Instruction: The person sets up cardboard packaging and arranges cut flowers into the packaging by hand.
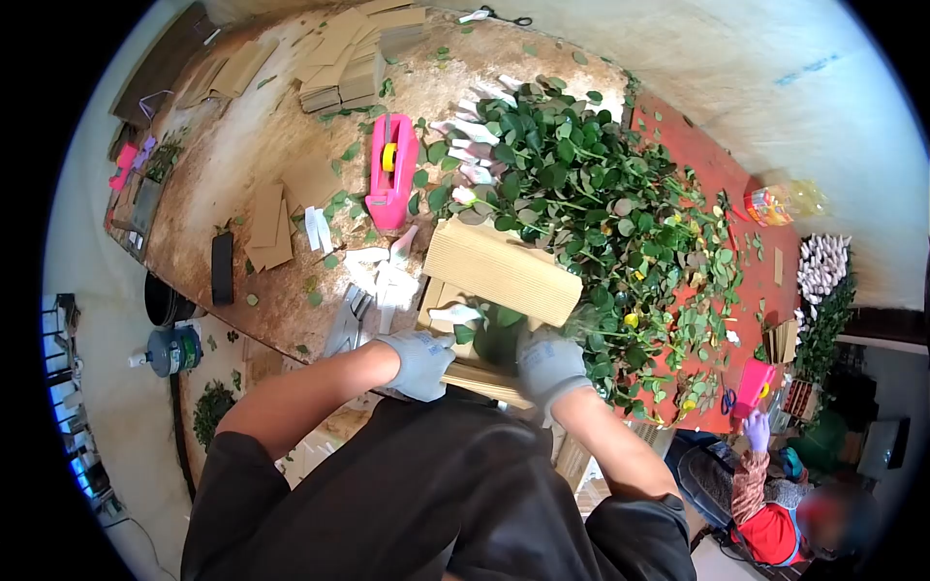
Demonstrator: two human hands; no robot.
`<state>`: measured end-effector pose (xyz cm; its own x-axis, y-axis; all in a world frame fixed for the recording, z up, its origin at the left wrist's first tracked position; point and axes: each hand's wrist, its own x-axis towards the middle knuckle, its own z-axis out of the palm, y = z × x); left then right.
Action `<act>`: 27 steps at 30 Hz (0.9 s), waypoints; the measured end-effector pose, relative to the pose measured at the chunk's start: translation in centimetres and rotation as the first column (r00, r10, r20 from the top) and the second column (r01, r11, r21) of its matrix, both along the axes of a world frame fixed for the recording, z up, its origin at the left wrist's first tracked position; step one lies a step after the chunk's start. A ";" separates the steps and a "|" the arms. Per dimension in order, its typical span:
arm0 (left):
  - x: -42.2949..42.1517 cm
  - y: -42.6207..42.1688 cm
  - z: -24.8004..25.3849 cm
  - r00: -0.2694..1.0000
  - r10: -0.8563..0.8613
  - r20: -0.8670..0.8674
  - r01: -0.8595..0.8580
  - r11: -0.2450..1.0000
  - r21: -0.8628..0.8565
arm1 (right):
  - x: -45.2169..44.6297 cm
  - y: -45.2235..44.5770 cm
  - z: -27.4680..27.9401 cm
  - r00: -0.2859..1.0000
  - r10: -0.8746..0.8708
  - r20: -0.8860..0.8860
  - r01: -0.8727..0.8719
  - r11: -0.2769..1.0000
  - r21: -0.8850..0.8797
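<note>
My left hand [421, 364], in a grey glove, has its fingers closed at the near left edge of a folded corrugated cardboard sheet [504, 269]. Inside the fold lies a flower with a white-sleeved bud [455, 314] and dark green leaves [499, 339]. My right hand [550, 364], gloved the same way, is at the right end of the fold beside the leaves and stems. Motion smears its fingers, so their grip is hidden. Just beyond the cardboard, a large heap of leafy rose stems [601, 194] spreads right, with several white-sleeved buds [475, 131] pointing left.
A pink tape dispenser [392, 179] stands past the cardboard. White paper sleeves [392, 289] and a metal stapler-like tool [349, 320] lie left. Cardboard stacks [339, 77] sit at the far left. At lower right, a co-worker's purple-gloved hand [757, 430] touches another pink dispenser [753, 385].
</note>
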<state>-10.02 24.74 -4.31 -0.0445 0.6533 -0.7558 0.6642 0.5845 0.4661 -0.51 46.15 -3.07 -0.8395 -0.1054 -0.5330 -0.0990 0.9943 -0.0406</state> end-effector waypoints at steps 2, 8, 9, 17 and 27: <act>0.2 -0.1 -0.3 1.000 0.008 -0.007 -0.008 1.000 0.000 | -0.8 -0.6 1.7 0.990 0.057 -0.132 -0.073 0.990 -0.119; 0.0 0.2 -0.1 1.000 0.007 -0.011 -0.007 1.000 -0.017 | -4.2 -3.7 -6.2 0.950 0.164 -0.266 -0.169 0.986 0.005; 0.0 0.2 -0.1 1.000 0.006 -0.009 -0.006 1.000 -0.003 | -4.3 -3.8 -6.4 0.951 0.164 -0.261 -0.171 0.985 -0.007; -0.5 0.5 0.1 0.999 0.010 0.033 -0.011 1.000 0.017 | -4.4 -4.8 -6.5 0.981 0.160 -0.108 -0.186 0.935 -0.301; -4.7 -3.1 -0.7 0.834 0.417 0.363 -0.533 0.779 0.331 | -4.1 -3.6 -6.4 0.984 0.173 0.041 -0.127 0.845 -0.519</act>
